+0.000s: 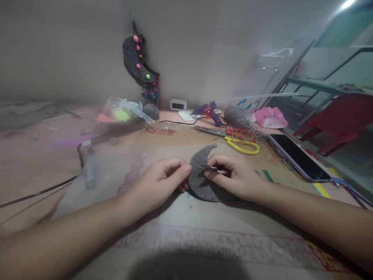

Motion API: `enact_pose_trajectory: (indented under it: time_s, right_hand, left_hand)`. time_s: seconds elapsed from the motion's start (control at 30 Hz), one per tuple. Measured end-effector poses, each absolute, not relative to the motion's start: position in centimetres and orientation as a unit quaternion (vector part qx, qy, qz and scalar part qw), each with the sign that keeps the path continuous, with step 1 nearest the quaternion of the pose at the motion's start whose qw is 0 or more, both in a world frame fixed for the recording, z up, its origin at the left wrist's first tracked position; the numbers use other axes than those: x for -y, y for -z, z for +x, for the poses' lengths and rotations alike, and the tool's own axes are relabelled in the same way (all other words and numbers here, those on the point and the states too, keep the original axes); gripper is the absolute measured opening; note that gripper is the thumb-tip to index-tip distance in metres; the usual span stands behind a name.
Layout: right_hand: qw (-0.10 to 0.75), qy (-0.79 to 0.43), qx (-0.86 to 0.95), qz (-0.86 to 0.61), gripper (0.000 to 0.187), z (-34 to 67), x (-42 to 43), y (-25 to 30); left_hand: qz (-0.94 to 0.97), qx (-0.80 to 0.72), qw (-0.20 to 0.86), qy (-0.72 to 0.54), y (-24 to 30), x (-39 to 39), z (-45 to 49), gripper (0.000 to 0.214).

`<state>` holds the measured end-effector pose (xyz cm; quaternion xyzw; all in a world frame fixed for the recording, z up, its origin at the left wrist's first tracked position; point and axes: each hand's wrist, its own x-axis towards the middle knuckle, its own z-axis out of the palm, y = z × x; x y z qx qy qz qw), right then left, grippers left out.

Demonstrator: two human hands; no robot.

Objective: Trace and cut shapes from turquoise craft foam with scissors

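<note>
Grey yarn-wrapped crescent [201,179] lies on the desk [180,221], mid-wrapping by the look of it. Left hand [159,182] fingers pinch its left edge. Right hand [234,178] fingers grip its inner edge. Yellow-handled scissors [242,146] lie beyond the crescent.

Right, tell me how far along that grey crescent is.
Done: the crescent looks fully wrapped in grey yarn. In hand: left hand and right hand pinch it from either side. Remaining, probably: it carries no coloured beads, unlike the decorated crescent against the wall.
</note>
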<state>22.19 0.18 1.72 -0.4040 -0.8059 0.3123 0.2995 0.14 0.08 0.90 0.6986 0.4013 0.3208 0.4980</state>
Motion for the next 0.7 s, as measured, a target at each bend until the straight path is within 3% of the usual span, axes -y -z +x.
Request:
enact_pose_trajectory:
  time_s: [0.7]
  right_hand:
    - [0.324,-0.333,0.787,-0.405,0.018,22.10,-0.18,-1.70]
  left_hand:
    - [0.696,-0.407,0.511,-0.298,-0.54,0.09,0.01,0.024]
